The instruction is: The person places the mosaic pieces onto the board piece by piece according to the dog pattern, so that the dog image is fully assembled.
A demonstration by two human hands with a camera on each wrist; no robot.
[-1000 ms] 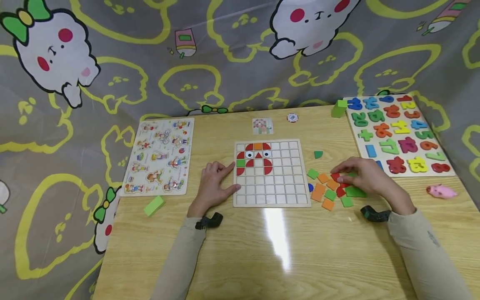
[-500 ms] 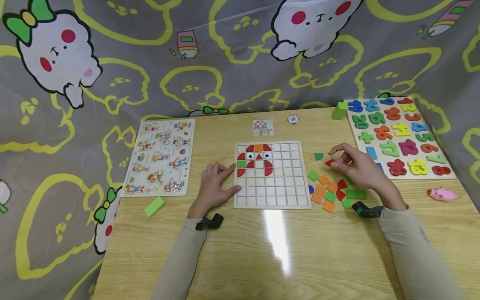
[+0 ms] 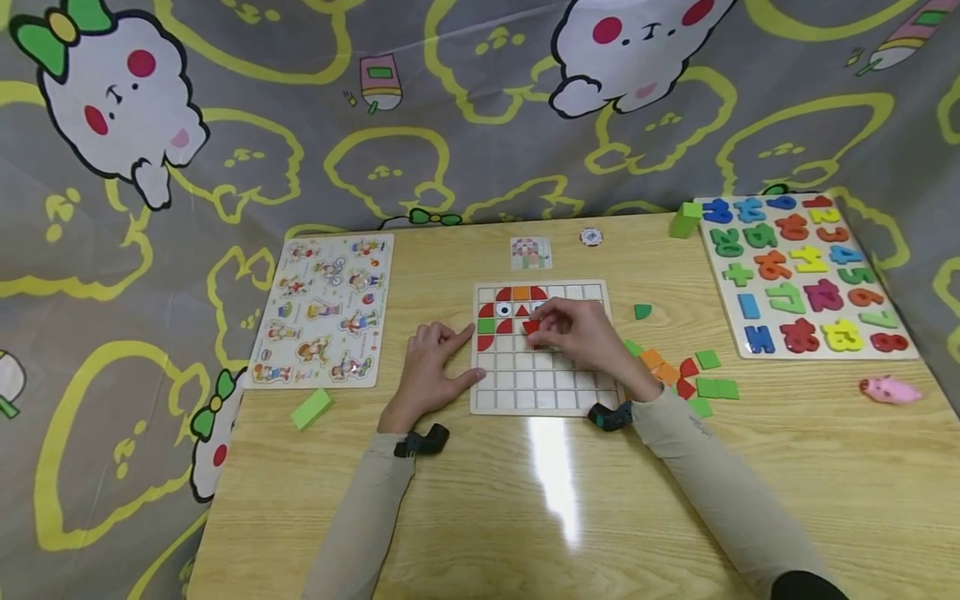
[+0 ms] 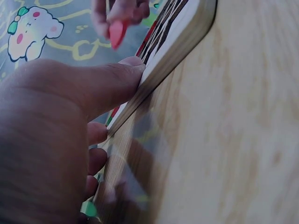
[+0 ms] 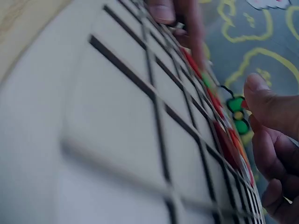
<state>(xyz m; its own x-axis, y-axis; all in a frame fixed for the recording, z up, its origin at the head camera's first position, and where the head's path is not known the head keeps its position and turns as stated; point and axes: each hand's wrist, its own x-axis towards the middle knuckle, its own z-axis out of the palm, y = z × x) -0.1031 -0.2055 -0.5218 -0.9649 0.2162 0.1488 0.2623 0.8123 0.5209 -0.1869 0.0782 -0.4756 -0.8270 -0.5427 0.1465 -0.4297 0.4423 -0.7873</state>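
In the head view, a wooden grid board (image 3: 525, 381) lies at the middle of the table, its upper left cells filled with red, orange, green and eye pieces. My right hand (image 3: 577, 333) is over these cells, pinching a small red tile (image 3: 530, 327) between thumb and fingers. The left wrist view shows this red tile (image 4: 117, 33) raised above the board surface. At the board's left edge rests my left hand (image 3: 431, 371), thumb and index finger spread and touching the side. Its thumb (image 4: 112, 86) lies against the rim in the left wrist view.
Loose orange tiles (image 3: 651, 359), green squares (image 3: 707, 359) and red pieces lie right of the board, partly behind my right forearm. A picture card (image 3: 531, 252) and a chip (image 3: 591, 237) sit behind it. Puzzle boards (image 3: 382, 333) flank both sides; a pink pig (image 3: 890, 389) is far right.
My right hand has picked a red tile from the loose pieces and carried it left over the grid board. My left hand has stayed at the board's edge.
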